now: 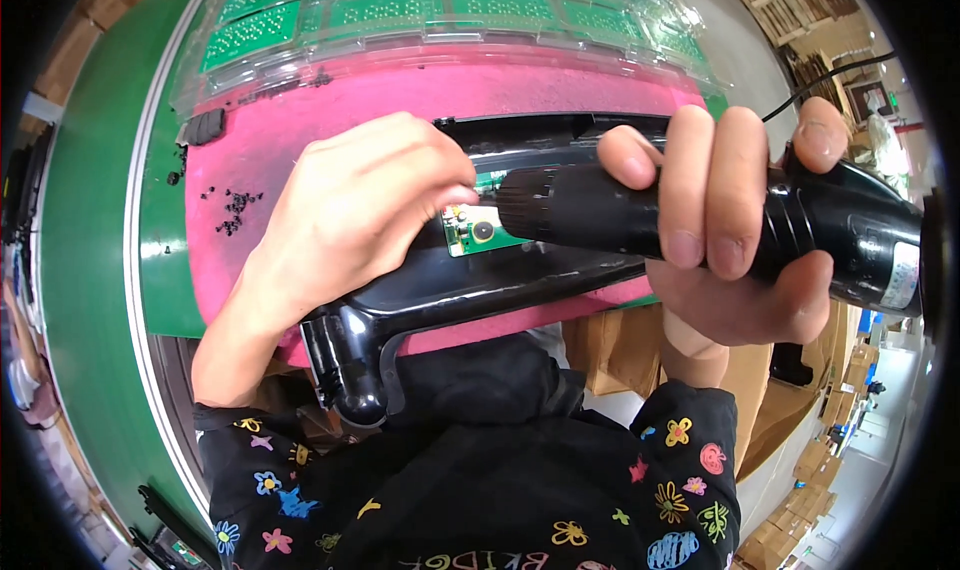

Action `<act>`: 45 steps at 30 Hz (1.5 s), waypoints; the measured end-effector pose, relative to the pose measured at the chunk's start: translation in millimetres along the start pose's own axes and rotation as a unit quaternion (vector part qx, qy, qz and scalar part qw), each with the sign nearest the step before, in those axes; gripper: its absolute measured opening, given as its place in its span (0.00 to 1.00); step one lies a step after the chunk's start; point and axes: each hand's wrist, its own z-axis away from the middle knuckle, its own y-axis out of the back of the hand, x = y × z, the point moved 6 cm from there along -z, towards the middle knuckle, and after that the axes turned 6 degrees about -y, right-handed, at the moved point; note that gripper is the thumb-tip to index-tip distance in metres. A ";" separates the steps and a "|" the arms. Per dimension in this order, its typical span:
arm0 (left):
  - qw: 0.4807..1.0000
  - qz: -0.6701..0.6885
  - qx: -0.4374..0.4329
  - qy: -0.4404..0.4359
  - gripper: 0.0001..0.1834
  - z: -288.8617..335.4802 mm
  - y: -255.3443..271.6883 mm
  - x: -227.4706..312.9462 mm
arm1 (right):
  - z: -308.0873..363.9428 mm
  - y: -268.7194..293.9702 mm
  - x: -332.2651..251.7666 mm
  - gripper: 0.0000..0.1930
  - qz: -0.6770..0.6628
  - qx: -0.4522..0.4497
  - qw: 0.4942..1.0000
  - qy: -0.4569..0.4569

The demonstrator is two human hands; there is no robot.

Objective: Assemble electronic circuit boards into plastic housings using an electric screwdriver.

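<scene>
Steadily hold the electric screwdriver [600, 208], wrapped in the right hand [735, 195], square to the green circuit board [463, 243] inside the black plastic housing [440, 282] overhanging the near edge of the pink mat [560, 85]; keep the left hand [355, 205], fingertips bunched (cannot tell around what), clear of rotation.

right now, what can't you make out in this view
In the head view:
- Far end of the black handheld tool: lost at the left hand
- Anything between the left fingertips: hidden by the fingers
- Green circuit board: partly covered by tool and hand
- Black bits: too small to identify
</scene>
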 end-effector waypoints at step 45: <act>0.947 0.112 -0.218 0.206 0.05 25.8 -31.6 -21.0 | 4.0 33.5 33.4 0.17 0.164 0.177 0.968 -0.069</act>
